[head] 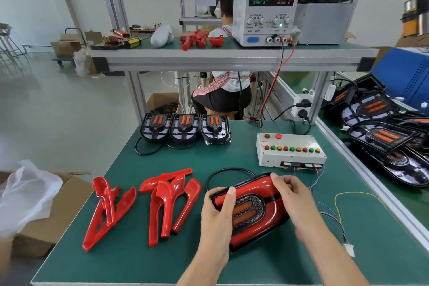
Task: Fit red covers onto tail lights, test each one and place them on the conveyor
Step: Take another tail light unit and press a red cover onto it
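Note:
A tail light (249,210) with a red cover fitted on it lies near the front of the green table, its black cable looping behind it. My left hand (217,211) grips its left end, thumb pressed on the cover's edge. My right hand (291,195) curls over its upper right corner. Two piles of loose red covers (173,199) (108,206) lie to the left. Three bare tail lights (184,129) stand in a row at the back of the table.
A white test box (290,150) with coloured buttons sits back right, thin wires trailing toward a white connector (349,249). A power supply (267,11) reads 12.00 on the upper shelf. More tail lights (383,134) lie on the right-hand line. A cardboard box (46,216) stands left. A person sits behind.

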{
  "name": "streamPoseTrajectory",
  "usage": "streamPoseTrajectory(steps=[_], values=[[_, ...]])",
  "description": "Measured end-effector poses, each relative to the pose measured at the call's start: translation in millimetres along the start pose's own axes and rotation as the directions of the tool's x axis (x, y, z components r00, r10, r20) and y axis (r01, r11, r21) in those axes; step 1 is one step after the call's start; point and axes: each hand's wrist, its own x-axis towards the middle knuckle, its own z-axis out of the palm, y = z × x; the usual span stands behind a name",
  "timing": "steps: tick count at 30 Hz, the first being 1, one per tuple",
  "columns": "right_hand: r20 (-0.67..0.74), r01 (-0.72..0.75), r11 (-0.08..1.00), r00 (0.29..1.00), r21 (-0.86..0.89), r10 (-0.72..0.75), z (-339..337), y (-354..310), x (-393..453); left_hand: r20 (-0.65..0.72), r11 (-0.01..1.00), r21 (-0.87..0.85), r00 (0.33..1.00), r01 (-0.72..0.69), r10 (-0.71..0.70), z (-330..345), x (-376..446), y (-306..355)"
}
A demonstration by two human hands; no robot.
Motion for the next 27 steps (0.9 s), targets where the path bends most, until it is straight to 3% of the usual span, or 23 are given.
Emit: streamPoseTrajectory(steps=[9, 18, 27], values=[[0.080, 0.013, 0.998, 0.997, -0.059, -0.008, -7, -1, 1, -0.034, 0.999, -0.033, 0.999, 0.004, -0.005, -3, 3, -6], [0.307, 0.020, 0.989, 0.951, -0.149, 0.027, -5, -19, 6, -0.051, 0.999, 0.006, 0.998, -0.034, 0.035, -1, 6, -8], [0.309, -0.042, 0.989, 0.947, -0.142, 0.085, -4, -22, 7, 0.008, 0.999, 0.011, 0.999, -0.037, 0.037, -4, 6, -6]])
